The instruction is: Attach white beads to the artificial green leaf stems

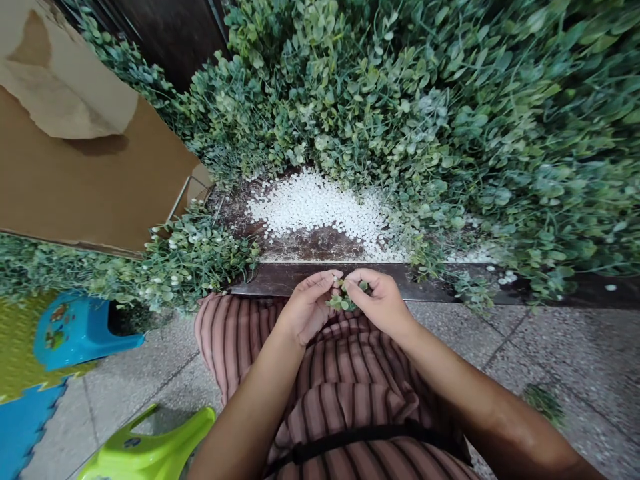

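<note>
Just above my lap, both hands meet at a small artificial leaf sprig [345, 301]. My right hand [383, 303] is closed, pinching the sprig between thumb and fingers. The thumb and forefinger of my left hand [311, 308] are pinched together at the sprig's end, by a tiny pale spot too small to make out. Beyond my hands, many small white plastic pieces [320, 203] are spread in a pile on the dark tabletop [325, 247]. A large heap of green artificial foliage [380, 100] surrounds the pile at the back and right.
A brown cardboard piece [80, 187] leans over the foliage at left. Sprigs [473, 290] hang over the table's front edge. On the floor are a blue stool [83, 330], a green stool [145, 447], foam mats [20, 347] and a loose sprig [545, 403] at right.
</note>
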### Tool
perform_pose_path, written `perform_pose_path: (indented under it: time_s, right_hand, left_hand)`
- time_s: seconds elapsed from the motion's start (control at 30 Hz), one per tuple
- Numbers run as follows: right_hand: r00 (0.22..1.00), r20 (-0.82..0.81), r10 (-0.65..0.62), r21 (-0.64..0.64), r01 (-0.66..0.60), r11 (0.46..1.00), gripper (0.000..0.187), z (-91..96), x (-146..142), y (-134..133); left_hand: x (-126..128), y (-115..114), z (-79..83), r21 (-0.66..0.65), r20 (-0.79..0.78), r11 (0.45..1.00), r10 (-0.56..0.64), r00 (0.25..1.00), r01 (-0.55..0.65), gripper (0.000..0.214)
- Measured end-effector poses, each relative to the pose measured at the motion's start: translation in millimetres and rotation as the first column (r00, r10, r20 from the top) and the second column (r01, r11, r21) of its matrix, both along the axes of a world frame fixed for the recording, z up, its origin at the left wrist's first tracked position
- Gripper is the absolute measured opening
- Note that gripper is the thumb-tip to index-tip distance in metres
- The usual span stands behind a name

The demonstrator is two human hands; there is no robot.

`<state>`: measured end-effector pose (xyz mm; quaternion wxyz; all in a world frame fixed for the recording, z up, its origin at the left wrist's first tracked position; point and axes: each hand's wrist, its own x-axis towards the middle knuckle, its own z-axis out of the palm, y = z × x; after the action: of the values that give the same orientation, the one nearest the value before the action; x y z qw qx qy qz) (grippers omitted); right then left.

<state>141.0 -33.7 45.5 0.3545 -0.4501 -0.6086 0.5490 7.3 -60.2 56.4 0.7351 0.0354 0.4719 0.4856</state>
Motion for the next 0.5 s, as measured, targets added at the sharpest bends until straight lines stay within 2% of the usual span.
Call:
perform_pose_path:
  time_s: [0.5]
  right_hand:
    - [1.000, 0.001, 0.003, 0.016, -0.003, 1.000, 0.018, 0.5, 5.1, -2.6]
  left_hand:
    - [1.1, 0.7, -1.1, 0.052, 0.044, 0.997, -0.056, 0.997, 0.054, 0.021]
